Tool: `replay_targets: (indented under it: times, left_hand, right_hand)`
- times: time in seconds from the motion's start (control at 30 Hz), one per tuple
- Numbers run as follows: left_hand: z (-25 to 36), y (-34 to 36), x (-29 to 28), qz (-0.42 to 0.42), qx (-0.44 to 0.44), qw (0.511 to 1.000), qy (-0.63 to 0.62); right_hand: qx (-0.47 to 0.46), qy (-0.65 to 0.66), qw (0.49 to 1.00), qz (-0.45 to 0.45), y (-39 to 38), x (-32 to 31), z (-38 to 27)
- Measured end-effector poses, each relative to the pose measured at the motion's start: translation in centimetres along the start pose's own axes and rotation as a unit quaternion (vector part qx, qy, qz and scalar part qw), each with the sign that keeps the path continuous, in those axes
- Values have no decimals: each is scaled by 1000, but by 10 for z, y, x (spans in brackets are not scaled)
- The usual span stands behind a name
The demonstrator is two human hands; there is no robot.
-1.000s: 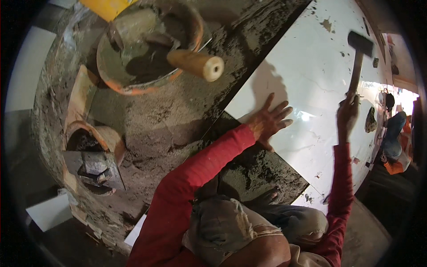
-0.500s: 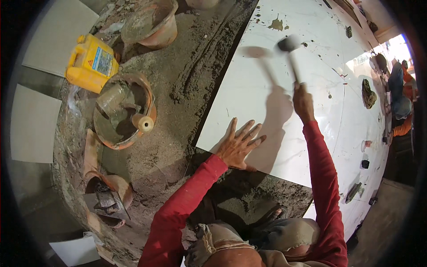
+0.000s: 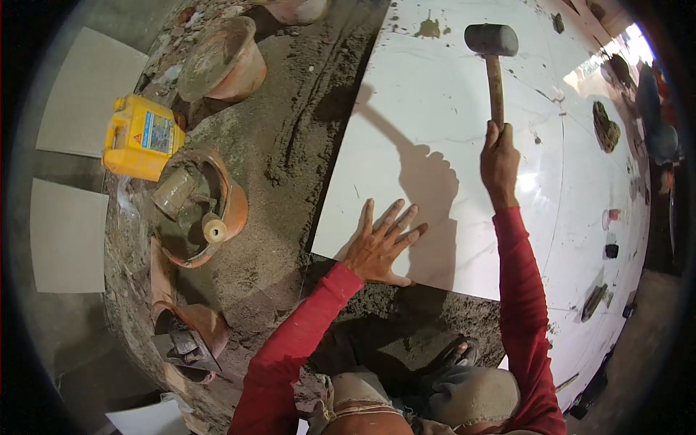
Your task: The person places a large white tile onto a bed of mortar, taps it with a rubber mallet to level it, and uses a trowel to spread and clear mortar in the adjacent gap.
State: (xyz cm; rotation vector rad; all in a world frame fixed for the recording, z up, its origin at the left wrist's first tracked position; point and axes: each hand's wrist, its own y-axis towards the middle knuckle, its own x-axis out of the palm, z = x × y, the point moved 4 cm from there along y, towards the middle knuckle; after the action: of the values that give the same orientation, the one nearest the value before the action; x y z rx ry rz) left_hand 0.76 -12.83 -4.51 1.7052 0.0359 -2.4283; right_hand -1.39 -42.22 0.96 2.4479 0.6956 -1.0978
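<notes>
The large glossy white floor tile (image 3: 435,159) already lies on the grey mortar bed (image 3: 304,145), beside other white tiles, so the laying looks done and the tapping seems in progress. The right hand (image 3: 500,156) has its grip closed around the wooden handle of the black-headed rubber mallet (image 3: 491,40), whose head is above the grip, over the tile. The left hand (image 3: 380,246) lies flat with fingers spread, on the tile corner below and left of the grip. Bare mortar remains near the knees.

Yellow jug (image 3: 139,138) beside mortar-filled orange bucket (image 3: 199,206); another bucket (image 3: 221,61) behind.
</notes>
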Motion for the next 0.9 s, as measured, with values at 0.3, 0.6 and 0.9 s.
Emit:
replay_targets:
  times: [0.3, 0.6, 0.9]
  left_hand:
    - [-3, 53, -3, -171, -42, 983, 55]
    - [-54, 137, 4, 125, -138, 979, 79]
    - [-55, 146, -1, 132, -130, 979, 81]
  right_hand:
    - [-28, 76, 997, 14, -17, -19, -20]
    - [-43, 60, 997, 9, -15, -26, -2]
    - [-29, 32, 999, -10, -21, -17, -1]
